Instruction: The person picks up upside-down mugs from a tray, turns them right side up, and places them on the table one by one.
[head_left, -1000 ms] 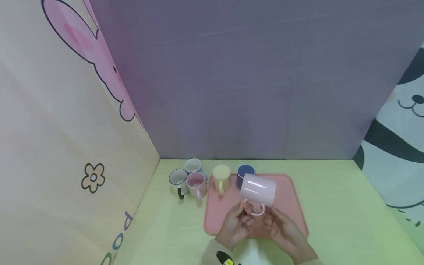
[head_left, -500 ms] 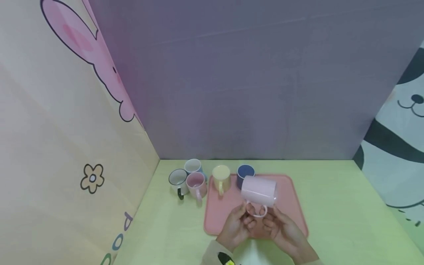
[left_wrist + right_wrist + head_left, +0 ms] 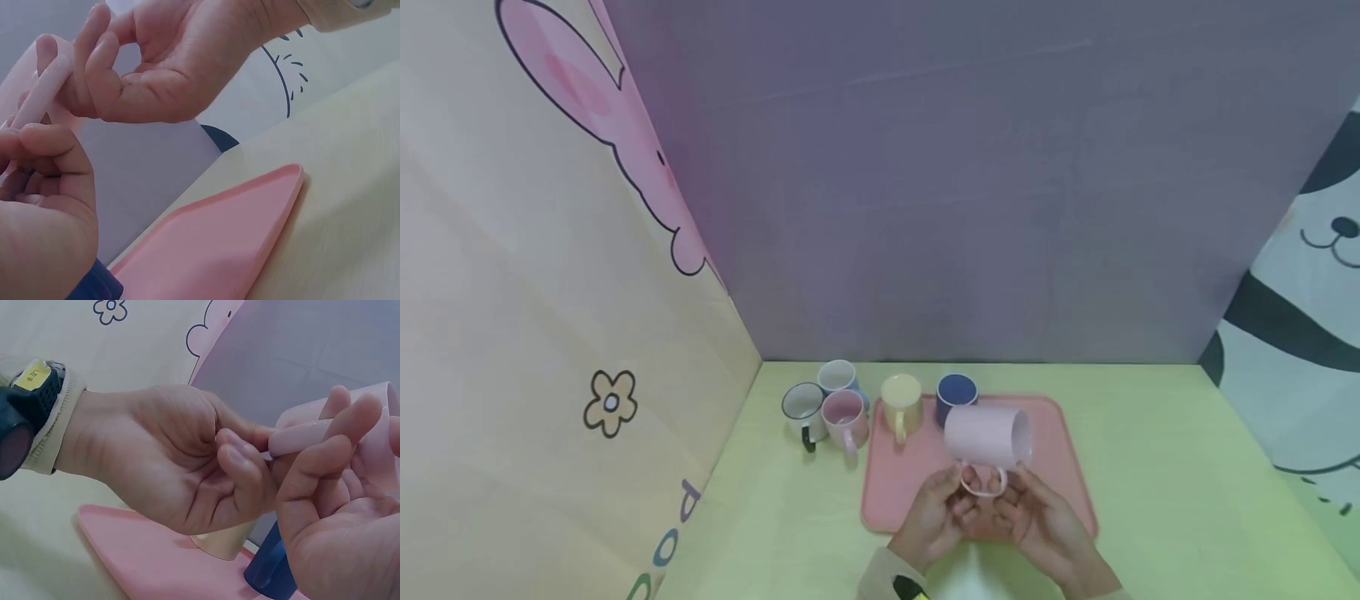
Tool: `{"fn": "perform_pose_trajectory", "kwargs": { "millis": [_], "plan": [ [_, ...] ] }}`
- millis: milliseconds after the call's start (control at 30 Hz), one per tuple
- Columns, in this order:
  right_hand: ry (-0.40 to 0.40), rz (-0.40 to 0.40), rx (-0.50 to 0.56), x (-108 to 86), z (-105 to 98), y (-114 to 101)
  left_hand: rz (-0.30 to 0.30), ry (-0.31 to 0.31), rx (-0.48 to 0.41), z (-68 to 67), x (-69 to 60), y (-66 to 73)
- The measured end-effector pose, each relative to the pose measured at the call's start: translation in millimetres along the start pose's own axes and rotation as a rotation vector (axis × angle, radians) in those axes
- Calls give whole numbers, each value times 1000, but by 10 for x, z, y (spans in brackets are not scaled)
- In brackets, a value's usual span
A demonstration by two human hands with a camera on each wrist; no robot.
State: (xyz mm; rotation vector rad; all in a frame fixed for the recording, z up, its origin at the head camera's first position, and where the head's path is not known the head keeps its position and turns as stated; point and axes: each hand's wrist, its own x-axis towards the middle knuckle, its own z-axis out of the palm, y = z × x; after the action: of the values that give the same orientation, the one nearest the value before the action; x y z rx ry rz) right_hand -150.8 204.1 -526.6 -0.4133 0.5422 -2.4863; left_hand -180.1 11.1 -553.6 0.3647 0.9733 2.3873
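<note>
A pale pink mug (image 3: 987,436) lies sideways in the air over the pink tray (image 3: 886,500), its mouth to the right and its handle towards me. My left hand (image 3: 931,512) pinches the handle's left end between thumb and finger. On the other side, my right hand (image 3: 1047,521) holds the mug by the handle and lower rim with its fingertips. The right wrist view shows the handle (image 3: 300,437) between both hands' fingers; the left wrist view catches only part of the mug (image 3: 25,72). A yellow mug (image 3: 902,404) and a dark blue mug (image 3: 953,400) stand behind, on the tray's back edge.
Left of the tray, a white mug with a black handle (image 3: 803,410), a pink mug (image 3: 846,417) and a white-and-blue mug (image 3: 838,377) stand close together. The pale green table (image 3: 1187,483) meets a grey back wall (image 3: 925,183).
The pale pink mug has come down slightly and turned from a slant to nearly level, so its mouth shows more on the right. Both hands keep hold; the other mugs stay put.
</note>
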Motion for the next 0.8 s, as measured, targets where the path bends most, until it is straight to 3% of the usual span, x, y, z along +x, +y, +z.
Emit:
{"fn": "perform_pose_trajectory", "kwargs": {
  "millis": [267, 800],
  "plan": [
    [7, 2, -40, 1, 20, 11, -51, 107, 89, 0, -10, -40],
    [63, -34, -114, 14, 46, 6, -49, 221, 261, 113, 29, -36]
  ]
}}
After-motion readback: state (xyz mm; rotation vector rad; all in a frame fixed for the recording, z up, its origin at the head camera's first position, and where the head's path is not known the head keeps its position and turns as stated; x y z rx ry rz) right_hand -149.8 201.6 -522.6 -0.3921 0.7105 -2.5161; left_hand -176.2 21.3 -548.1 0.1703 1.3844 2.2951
